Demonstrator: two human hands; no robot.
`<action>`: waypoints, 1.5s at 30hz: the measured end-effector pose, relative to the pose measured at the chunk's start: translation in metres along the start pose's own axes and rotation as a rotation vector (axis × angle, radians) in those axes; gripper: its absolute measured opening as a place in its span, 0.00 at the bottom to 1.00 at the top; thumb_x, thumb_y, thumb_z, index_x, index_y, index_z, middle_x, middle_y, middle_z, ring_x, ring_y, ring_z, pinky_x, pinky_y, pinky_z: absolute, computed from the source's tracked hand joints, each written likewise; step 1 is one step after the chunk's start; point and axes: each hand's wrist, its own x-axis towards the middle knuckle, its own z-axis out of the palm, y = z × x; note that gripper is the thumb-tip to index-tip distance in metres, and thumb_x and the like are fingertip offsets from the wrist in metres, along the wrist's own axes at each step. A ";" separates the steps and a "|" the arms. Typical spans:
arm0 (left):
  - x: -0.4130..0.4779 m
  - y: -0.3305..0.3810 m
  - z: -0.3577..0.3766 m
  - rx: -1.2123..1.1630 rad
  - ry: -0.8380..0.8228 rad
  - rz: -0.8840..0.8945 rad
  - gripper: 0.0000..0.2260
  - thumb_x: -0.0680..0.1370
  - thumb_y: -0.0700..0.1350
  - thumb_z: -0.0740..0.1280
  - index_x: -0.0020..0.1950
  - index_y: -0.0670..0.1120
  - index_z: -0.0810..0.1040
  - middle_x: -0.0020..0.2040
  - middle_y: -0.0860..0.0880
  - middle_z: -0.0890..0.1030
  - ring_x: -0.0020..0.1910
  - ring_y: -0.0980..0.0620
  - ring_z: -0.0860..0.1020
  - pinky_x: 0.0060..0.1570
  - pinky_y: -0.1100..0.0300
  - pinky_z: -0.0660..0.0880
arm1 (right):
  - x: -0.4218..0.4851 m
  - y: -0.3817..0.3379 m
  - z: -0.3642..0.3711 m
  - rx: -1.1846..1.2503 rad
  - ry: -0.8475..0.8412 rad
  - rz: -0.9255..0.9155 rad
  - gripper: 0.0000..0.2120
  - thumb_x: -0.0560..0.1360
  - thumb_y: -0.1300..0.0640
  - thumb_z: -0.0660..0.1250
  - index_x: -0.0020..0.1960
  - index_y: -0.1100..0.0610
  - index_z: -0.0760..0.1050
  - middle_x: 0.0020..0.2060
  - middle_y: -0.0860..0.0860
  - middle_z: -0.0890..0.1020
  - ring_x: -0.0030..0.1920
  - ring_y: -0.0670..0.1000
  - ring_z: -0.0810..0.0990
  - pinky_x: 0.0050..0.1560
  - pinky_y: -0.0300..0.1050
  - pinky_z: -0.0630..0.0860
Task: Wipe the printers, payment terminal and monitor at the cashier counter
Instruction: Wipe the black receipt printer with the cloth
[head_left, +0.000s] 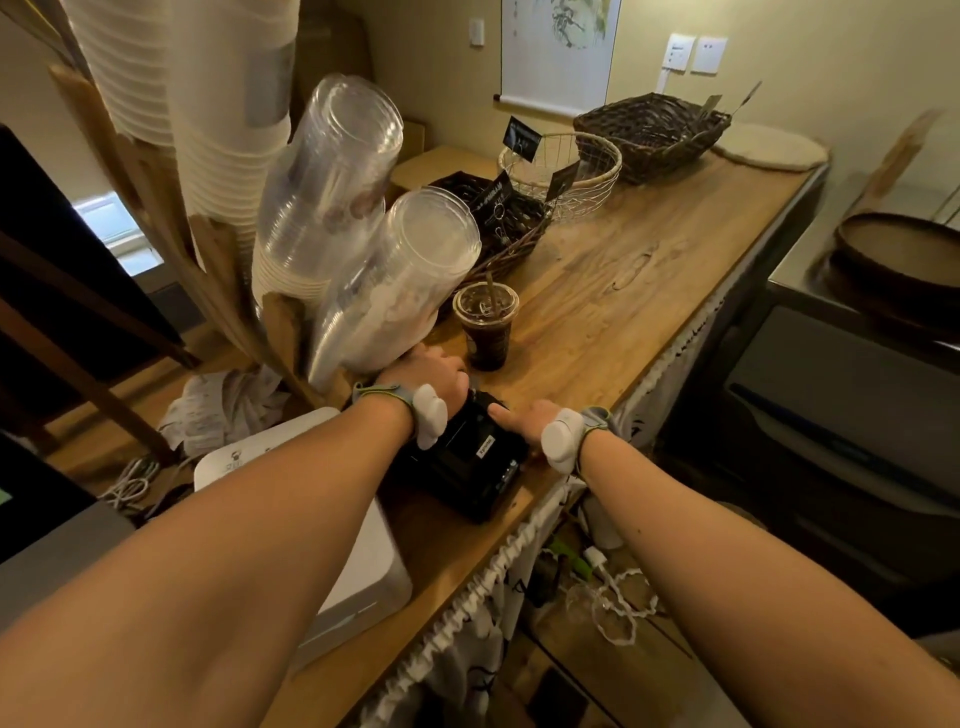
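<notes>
The black printer (467, 462) is gripped by the left hand (431, 371) and right hand (511, 423). No cloth is seen. The white printer (311, 519) may remain unwiped; progress cannot be told.

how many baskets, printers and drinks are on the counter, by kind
Baskets: 3, a dark wicker basket, a white wire basket and a dark basket with cards
Printers: 2, a black printer and a white printer
Drinks: 1, an iced coffee
Total: 6
</notes>
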 end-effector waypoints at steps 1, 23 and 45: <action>0.000 0.001 -0.003 0.088 -0.037 0.025 0.24 0.68 0.46 0.71 0.62 0.44 0.73 0.62 0.44 0.73 0.62 0.41 0.71 0.59 0.47 0.71 | -0.002 0.000 0.001 -0.056 -0.008 -0.014 0.30 0.80 0.42 0.57 0.69 0.67 0.70 0.64 0.62 0.76 0.65 0.58 0.75 0.58 0.47 0.70; 0.039 0.032 -0.032 0.228 -0.269 0.292 0.16 0.65 0.38 0.72 0.49 0.43 0.71 0.51 0.42 0.78 0.46 0.42 0.80 0.45 0.47 0.81 | -0.005 0.014 0.008 0.011 -0.064 -0.158 0.43 0.77 0.54 0.68 0.80 0.52 0.42 0.69 0.61 0.69 0.63 0.59 0.75 0.58 0.48 0.71; 0.032 0.034 -0.025 0.209 -0.307 0.157 0.24 0.63 0.42 0.72 0.58 0.46 0.72 0.49 0.44 0.76 0.45 0.42 0.78 0.42 0.47 0.79 | -0.012 0.009 0.027 1.029 -0.156 0.277 0.22 0.74 0.41 0.69 0.48 0.62 0.74 0.36 0.58 0.75 0.30 0.55 0.76 0.38 0.48 0.78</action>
